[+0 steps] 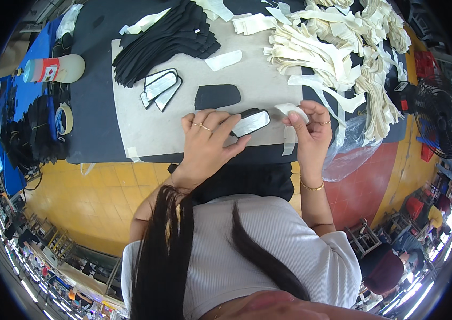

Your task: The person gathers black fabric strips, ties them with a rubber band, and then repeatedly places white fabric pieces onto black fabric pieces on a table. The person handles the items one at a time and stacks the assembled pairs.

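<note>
My left hand [207, 141] grips the left end of a small rounded black piece with a shiny whitish face [252, 123], close to the table's front edge. To its right, my right hand [312, 130] pinches a curled white strip [292, 110] between thumb and fingers, apart from the black piece. A flat black fabric piece [217, 96] lies just beyond my left hand. Farther left, several black-edged pieces with whitish faces [162, 88] overlap on the pale sheet [146, 128]. A loose white piece [223, 60] lies behind them.
Black fabric pieces [167, 40] are fanned out at the back. Bundled cream fabric pieces [322, 50] cover the right side, beside clear plastic [351, 149]. A bottle [55, 69] lies left, near a tape roll [64, 118]. A black fan [439, 117] stands right.
</note>
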`<state>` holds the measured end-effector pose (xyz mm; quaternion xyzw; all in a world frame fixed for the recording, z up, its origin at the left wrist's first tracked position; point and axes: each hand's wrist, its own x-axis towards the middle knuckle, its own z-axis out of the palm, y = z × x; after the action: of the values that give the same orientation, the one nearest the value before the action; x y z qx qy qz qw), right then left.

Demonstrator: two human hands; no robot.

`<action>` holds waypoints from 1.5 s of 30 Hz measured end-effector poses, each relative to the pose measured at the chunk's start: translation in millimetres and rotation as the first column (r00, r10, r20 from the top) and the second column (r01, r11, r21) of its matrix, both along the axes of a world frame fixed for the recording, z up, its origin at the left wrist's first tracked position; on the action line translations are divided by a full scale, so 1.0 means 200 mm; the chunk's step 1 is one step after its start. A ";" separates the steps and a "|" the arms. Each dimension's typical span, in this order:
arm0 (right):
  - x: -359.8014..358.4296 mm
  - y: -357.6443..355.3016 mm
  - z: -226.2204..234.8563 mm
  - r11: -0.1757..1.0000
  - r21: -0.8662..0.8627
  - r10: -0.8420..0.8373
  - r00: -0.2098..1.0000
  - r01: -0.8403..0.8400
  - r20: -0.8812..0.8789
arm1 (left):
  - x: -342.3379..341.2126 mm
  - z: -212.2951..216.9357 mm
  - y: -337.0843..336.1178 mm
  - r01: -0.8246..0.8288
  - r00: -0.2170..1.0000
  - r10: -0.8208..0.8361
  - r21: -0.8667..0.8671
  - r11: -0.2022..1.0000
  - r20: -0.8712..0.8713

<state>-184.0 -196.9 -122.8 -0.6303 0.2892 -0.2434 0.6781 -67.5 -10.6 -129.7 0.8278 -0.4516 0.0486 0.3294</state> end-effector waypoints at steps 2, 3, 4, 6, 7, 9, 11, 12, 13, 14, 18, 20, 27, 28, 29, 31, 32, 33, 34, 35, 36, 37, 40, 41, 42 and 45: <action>0.01 -0.01 0.00 0.999 0.024 0.024 0.999 -0.023 -0.030 | 0.01 0.01 0.05 -0.034 0.999 0.033 -0.028 0.999 -0.037; 0.01 -0.01 -0.01 0.998 0.019 0.069 0.996 -0.068 -0.054 | 0.03 0.02 0.08 -0.055 0.996 0.052 -0.039 0.998 -0.066; 0.02 -0.01 0.00 0.995 0.033 0.092 0.988 -0.089 -0.120 | 0.04 0.03 0.12 -0.078 0.994 0.075 -0.040 0.996 -0.081; 0.04 0.00 0.01 0.984 0.089 0.168 0.976 -0.157 -0.139 | 0.08 0.03 0.22 -0.143 0.979 0.139 -0.019 0.990 -0.147; 0.05 0.01 0.01 0.976 0.130 0.193 0.967 -0.173 -0.168 | 0.09 0.04 0.27 -0.183 0.975 0.179 -0.019 0.983 -0.130; 0.08 0.02 0.03 0.972 0.076 0.234 0.934 -0.222 -0.271 | 0.11 0.04 0.37 -0.279 0.954 0.278 0.000 0.960 -0.110; 0.13 0.03 0.06 0.959 0.011 0.269 0.899 -0.283 -0.347 | 0.12 0.03 0.45 -0.334 0.932 0.339 0.059 0.941 -0.128; 0.15 0.03 0.07 0.948 -0.029 0.283 0.883 -0.316 -0.374 | 0.12 0.04 0.48 -0.354 0.924 0.361 0.070 0.933 -0.125; 0.17 0.04 0.08 0.934 -0.068 0.295 0.867 -0.350 -0.402 | 0.11 0.04 0.51 -0.374 0.917 0.384 0.099 0.922 -0.111; 0.19 0.04 0.10 0.915 -0.082 0.324 0.842 -0.394 -0.431 | 0.12 0.04 0.52 -0.422 0.896 0.440 0.189 0.887 -0.061; 0.25 0.03 0.13 0.818 -0.161 0.402 0.749 -0.552 -0.526 | 0.10 0.03 0.52 -0.519 0.851 0.521 0.258 0.815 0.064; 0.27 0.03 0.13 0.772 -0.200 0.427 0.726 -0.603 -0.539 | 0.07 0.03 0.48 -0.437 0.898 0.436 0.216 0.873 0.055; 0.33 0.03 0.11 0.702 -0.273 0.452 0.708 -0.658 -0.543 | -0.10 -0.07 0.26 0.040 0.999 -0.043 0.140 0.989 0.018; 0.33 0.03 0.11 0.702 -0.273 0.453 0.709 -0.657 -0.541 | -0.11 -0.08 0.25 0.053 0.999 -0.054 0.139 0.989 0.004; 0.33 0.03 0.10 0.700 -0.281 0.449 0.711 -0.656 -0.542 | -0.12 -0.08 0.24 0.066 0.998 -0.067 0.132 0.989 -0.004; 0.33 0.03 0.10 0.696 -0.296 0.441 0.715 -0.654 -0.543 | -0.12 -0.09 0.23 0.085 0.996 -0.085 0.126 0.988 -0.005; 0.33 0.03 0.10 0.692 -0.299 0.439 0.712 -0.657 -0.548 | -0.12 -0.09 0.23 0.091 0.996 -0.092 0.125 0.988 0.000; 0.33 0.03 0.10 0.687 -0.302 0.438 0.708 -0.661 -0.553 | -0.12 -0.10 0.22 0.096 0.995 -0.098 0.125 0.987 0.005; 0.33 0.03 0.10 0.682 -0.306 0.437 0.705 -0.664 -0.559 | -0.12 -0.10 0.22 0.099 0.995 -0.101 0.132 0.986 0.008; 0.33 0.03 0.10 0.681 -0.305 0.437 0.703 -0.666 -0.561 | -0.13 -0.10 0.22 0.102 0.994 -0.104 0.139 0.985 0.012; 0.33 0.03 0.10 0.679 -0.305 0.437 0.702 -0.668 -0.563 | -0.13 -0.10 0.21 0.105 0.994 -0.108 0.135 0.985 0.020; 0.34 0.03 0.10 0.677 -0.305 0.437 0.700 -0.670 -0.565 | -0.13 -0.10 0.20 0.104 0.994 -0.108 0.163 0.981 0.013; 0.34 0.03 0.09 0.675 -0.334 0.435 0.720 -0.658 -0.541 | -0.14 -0.10 0.19 0.102 0.994 -0.108 0.214 0.971 0.016; 0.33 0.03 0.09 0.671 -0.327 0.439 0.713 -0.665 -0.547 | -0.13 -0.10 0.18 0.099 0.994 -0.106 0.229 0.968 0.020; 0.33 0.02 0.09 0.668 -0.321 0.444 0.705 -0.672 -0.553 | -0.13 -0.10 0.17 0.100 0.994 -0.108 0.249 0.963 0.020; 0.30 0.01 0.10 0.719 -0.294 0.420 0.731 -0.630 -0.538 | -0.13 -0.10 0.17 0.085 0.989 -0.114 0.277 0.957 0.089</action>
<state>-123.8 -194.2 -103.4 -0.8655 0.1703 0.0510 0.4683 -93.5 23.5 -148.7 0.8377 -0.5117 0.0123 0.1904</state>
